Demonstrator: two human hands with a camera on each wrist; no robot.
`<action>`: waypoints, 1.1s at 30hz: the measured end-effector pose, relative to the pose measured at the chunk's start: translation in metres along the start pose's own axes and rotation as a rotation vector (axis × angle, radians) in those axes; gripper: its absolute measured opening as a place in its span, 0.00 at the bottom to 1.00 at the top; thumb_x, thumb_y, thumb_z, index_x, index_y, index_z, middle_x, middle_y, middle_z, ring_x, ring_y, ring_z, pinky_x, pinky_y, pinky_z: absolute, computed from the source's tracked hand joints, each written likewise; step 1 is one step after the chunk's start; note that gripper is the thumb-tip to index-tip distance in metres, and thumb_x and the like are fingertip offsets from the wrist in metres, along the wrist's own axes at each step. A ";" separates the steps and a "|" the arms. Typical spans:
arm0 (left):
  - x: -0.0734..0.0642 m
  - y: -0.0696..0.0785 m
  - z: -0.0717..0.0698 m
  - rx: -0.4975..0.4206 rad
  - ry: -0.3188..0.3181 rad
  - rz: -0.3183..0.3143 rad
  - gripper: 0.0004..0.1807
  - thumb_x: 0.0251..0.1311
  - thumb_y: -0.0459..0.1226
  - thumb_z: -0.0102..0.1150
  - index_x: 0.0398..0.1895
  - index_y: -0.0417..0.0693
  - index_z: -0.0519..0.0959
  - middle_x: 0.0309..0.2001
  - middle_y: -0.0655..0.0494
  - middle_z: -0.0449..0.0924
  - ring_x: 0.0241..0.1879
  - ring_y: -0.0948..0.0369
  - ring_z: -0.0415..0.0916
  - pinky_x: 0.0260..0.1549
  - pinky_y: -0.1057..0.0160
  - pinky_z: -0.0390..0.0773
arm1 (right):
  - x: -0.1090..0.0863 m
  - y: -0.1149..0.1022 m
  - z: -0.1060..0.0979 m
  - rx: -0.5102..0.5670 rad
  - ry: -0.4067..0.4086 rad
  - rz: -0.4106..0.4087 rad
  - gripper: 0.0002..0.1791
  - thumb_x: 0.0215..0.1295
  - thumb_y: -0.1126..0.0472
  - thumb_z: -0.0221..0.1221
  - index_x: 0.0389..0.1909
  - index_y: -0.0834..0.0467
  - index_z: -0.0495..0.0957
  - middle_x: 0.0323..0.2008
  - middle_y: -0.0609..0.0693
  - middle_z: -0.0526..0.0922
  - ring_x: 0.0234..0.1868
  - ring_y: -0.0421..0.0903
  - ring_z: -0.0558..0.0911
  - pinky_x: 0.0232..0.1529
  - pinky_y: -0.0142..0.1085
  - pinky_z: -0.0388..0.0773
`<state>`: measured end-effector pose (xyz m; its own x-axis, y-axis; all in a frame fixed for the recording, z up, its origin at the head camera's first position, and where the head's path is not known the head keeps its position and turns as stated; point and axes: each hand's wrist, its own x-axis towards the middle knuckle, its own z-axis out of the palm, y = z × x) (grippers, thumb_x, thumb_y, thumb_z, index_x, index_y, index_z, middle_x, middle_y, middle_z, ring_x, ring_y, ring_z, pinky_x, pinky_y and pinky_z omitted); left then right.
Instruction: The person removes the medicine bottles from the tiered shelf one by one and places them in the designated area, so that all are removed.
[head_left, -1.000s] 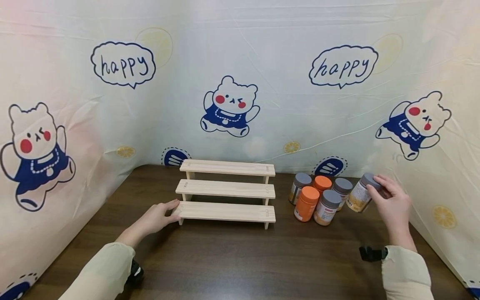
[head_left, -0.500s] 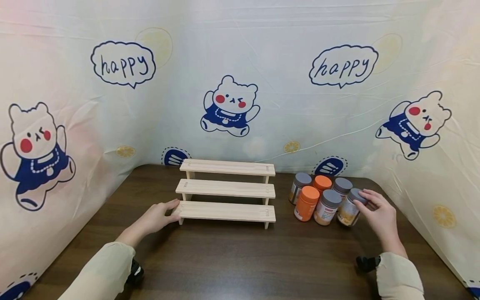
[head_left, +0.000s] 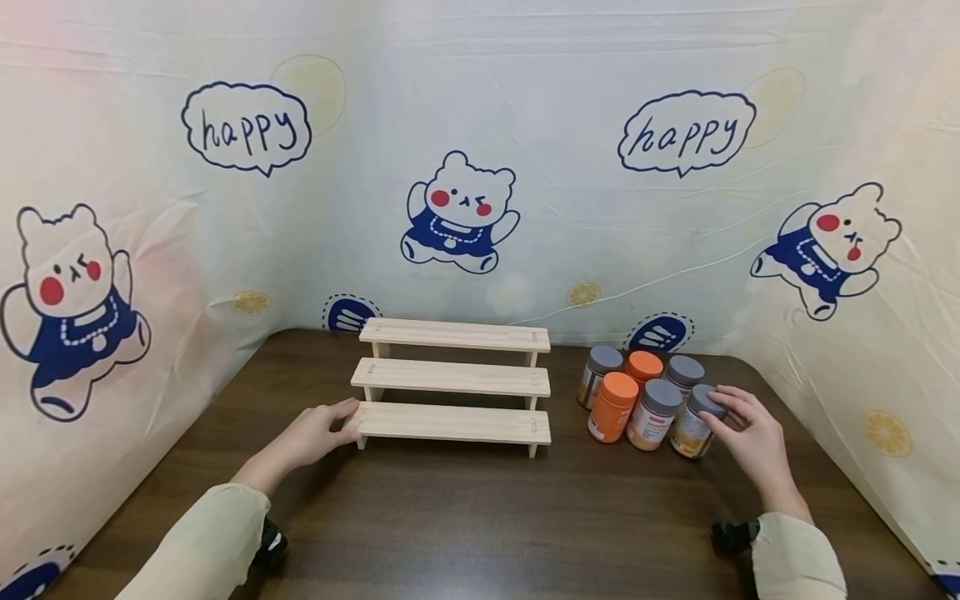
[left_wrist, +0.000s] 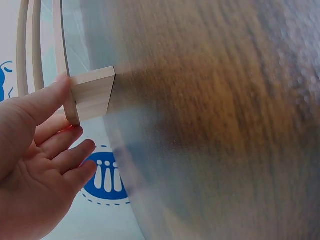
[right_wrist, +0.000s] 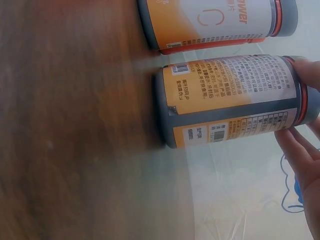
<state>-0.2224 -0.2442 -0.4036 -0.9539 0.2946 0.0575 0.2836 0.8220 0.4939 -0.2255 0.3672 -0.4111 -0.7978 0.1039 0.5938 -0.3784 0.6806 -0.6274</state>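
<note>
A three-tier wooden display rack stands at the middle of the table. My left hand pinches the left end of its lowest board, thumb on one face and fingers on the other, as the left wrist view shows. At the right, my right hand holds a grey-capped supplement bottle by its cap. That bottle is upright at the front right of a cluster, its base at the tabletop. Beside it stand a grey-capped bottle with an orange-and-white label and an orange bottle.
Behind the front row are another grey-capped bottle, an orange-capped bottle and a further grey-capped bottle. The dark wooden table is enclosed at the back and sides by a printed cloth.
My right hand has brought the grey-capped bottle left and toward me, from tilted and raised to upright beside the other bottles. The left hand and the rack have stayed still.
</note>
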 end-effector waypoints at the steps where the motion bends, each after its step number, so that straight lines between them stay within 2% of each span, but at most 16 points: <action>1: 0.000 0.000 0.000 0.001 0.000 -0.001 0.33 0.58 0.41 0.60 0.61 0.29 0.65 0.60 0.33 0.63 0.57 0.40 0.63 0.52 0.43 0.65 | 0.000 0.001 0.000 0.000 -0.005 -0.001 0.17 0.53 0.65 0.67 0.43 0.68 0.79 0.47 0.51 0.73 0.45 0.24 0.68 0.43 0.15 0.66; 4: -0.001 0.000 0.000 0.000 -0.005 -0.003 0.33 0.58 0.41 0.60 0.61 0.29 0.64 0.60 0.33 0.63 0.57 0.40 0.63 0.52 0.43 0.65 | -0.001 0.002 0.001 0.000 -0.016 -0.013 0.17 0.53 0.66 0.66 0.44 0.68 0.78 0.47 0.50 0.73 0.46 0.24 0.68 0.44 0.15 0.65; 11: -0.001 0.000 0.000 0.003 0.002 0.003 0.33 0.58 0.41 0.60 0.61 0.29 0.65 0.60 0.33 0.63 0.57 0.40 0.63 0.52 0.43 0.65 | 0.001 -0.001 0.001 0.015 -0.020 -0.066 0.17 0.50 0.72 0.66 0.43 0.69 0.77 0.48 0.59 0.72 0.46 0.24 0.67 0.45 0.15 0.65; 16: 0.000 -0.001 0.000 0.004 0.008 0.004 0.33 0.58 0.42 0.60 0.61 0.30 0.65 0.60 0.33 0.64 0.57 0.40 0.63 0.52 0.43 0.65 | 0.001 -0.003 0.001 0.016 -0.023 -0.073 0.16 0.50 0.73 0.66 0.41 0.70 0.77 0.47 0.58 0.72 0.46 0.24 0.68 0.45 0.15 0.65; 25: -0.001 -0.002 0.000 0.006 0.010 0.008 0.33 0.58 0.42 0.60 0.61 0.29 0.65 0.60 0.33 0.64 0.57 0.39 0.63 0.52 0.43 0.65 | 0.000 -0.005 0.000 0.003 -0.047 -0.062 0.16 0.51 0.70 0.66 0.42 0.69 0.77 0.48 0.58 0.72 0.46 0.24 0.67 0.45 0.14 0.64; 30: -0.001 -0.003 0.001 -0.002 -0.003 0.004 0.34 0.58 0.43 0.60 0.61 0.30 0.65 0.60 0.33 0.63 0.57 0.40 0.63 0.52 0.43 0.65 | 0.001 -0.007 -0.001 -0.016 -0.032 -0.077 0.15 0.53 0.68 0.66 0.41 0.68 0.77 0.48 0.58 0.73 0.46 0.23 0.66 0.45 0.13 0.61; 33: 0.000 -0.004 -0.003 0.005 -0.008 0.018 0.34 0.58 0.44 0.60 0.61 0.29 0.65 0.59 0.32 0.64 0.58 0.40 0.63 0.52 0.43 0.64 | 0.004 -0.011 -0.002 -0.050 -0.017 -0.081 0.15 0.54 0.65 0.65 0.42 0.67 0.78 0.48 0.58 0.74 0.48 0.28 0.67 0.46 0.14 0.59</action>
